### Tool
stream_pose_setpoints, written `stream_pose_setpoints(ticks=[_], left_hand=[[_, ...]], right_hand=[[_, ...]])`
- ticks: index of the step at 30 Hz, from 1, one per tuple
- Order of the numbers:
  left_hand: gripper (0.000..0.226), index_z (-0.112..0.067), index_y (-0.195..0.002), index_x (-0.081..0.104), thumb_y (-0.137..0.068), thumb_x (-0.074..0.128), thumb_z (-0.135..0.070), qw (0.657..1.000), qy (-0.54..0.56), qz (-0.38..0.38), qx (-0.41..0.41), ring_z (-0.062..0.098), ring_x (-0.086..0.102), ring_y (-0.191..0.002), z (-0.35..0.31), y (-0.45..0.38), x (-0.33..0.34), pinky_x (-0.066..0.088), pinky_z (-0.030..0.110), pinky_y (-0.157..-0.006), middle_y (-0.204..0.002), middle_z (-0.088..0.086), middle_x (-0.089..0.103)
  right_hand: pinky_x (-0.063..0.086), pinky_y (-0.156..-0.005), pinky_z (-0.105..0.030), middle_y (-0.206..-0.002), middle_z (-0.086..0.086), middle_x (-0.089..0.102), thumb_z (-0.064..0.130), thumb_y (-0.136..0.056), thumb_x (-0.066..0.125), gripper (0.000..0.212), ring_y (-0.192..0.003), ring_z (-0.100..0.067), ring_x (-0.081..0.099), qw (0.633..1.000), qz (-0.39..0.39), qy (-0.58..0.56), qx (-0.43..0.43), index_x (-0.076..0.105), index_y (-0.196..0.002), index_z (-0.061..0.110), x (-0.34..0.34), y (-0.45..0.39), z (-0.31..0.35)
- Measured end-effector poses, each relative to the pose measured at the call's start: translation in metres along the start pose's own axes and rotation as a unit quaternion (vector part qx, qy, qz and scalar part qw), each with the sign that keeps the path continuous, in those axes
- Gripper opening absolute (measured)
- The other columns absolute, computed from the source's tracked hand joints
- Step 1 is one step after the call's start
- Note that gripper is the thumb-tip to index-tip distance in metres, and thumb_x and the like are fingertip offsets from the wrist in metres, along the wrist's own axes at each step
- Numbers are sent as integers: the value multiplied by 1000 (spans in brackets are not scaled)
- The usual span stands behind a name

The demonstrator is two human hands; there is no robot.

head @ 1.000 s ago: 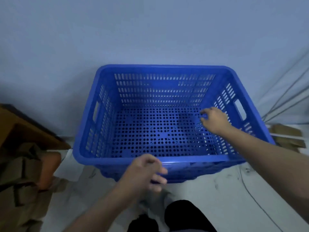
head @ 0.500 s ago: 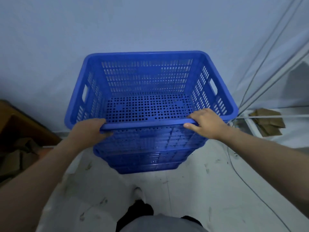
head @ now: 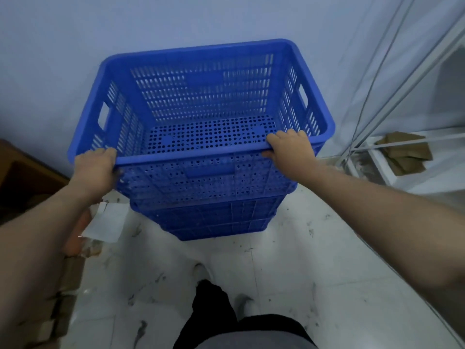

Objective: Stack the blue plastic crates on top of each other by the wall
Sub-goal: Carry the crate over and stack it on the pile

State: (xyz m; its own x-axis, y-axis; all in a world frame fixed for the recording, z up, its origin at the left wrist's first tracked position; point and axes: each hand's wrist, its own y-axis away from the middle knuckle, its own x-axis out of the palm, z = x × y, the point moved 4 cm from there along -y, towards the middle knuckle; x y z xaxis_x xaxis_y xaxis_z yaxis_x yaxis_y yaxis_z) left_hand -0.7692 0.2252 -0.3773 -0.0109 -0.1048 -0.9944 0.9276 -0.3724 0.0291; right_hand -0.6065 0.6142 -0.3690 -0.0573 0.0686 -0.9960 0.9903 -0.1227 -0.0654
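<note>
Against the wall (head: 63, 46), top blue crate (head: 201, 96) sits nested on lower crates (head: 214, 217) on the floor, left hand (head: 94, 166) and right hand (head: 292, 151) both closed over its near rim. Looks light, stiff, perforated plastic (empty); rim or side handle slots give best hold. No readable labels.

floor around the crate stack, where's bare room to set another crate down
The barest patch is the white floor in front of the crate stack, between the person's legs and the white frame on the right. Left of the stack is crowded: paper, cardboard scraps and a brown box. Behind it the wall leaves no visible gap.
</note>
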Motion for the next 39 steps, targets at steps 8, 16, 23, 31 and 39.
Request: stream_pose_setpoints(ticks=[8,16,23,31,39], left_hand=[[22,-7,-84,45,-76,65,-7,999,-12,8,41,42,58,-83,23,-4,-5,40,46,-74,-87,24,59],[38,-8,-102,52,-70,69,-21,999,-2,-20,-33,39,56,-86,10,-2,-4,41,45,-79,-94,20,58],[39,-8,-88,48,-67,71,-31,998,18,-57,-11,33,53,-81,-5,11,5,40,44,-78,-86,14,53],[47,-4,-92,50,-65,74,-33,999,25,-43,-9,36,55,-86,1,5,6,41,45,-80,-92,18,56],[41,-8,-90,47,-62,69,-29,999,30,-27,-19,36,54,-89,-1,2,6,41,45,-83,-93,15,56]], right_hand=[[38,-83,-44,-97,-13,60,39,-99,47,32,-86,-32,53,1000,-3,2,5,54,-108,9,1,-2,11],[34,-87,-45,-82,-8,46,40,-98,49,31,-77,-27,41,1000,-2,-2,14,50,-97,9,0,-10,16],[32,-94,-49,-104,-15,57,40,-98,49,32,-101,-35,50,997,32,-24,64,50,-106,9,1,-4,13],[33,-92,-47,-106,-16,58,39,-97,49,32,-100,-35,49,997,26,-24,72,50,-106,8,2,-1,18],[35,-92,-47,-107,-14,58,41,-97,49,35,-101,-35,50,997,42,-1,68,49,-108,9,0,-4,15]])
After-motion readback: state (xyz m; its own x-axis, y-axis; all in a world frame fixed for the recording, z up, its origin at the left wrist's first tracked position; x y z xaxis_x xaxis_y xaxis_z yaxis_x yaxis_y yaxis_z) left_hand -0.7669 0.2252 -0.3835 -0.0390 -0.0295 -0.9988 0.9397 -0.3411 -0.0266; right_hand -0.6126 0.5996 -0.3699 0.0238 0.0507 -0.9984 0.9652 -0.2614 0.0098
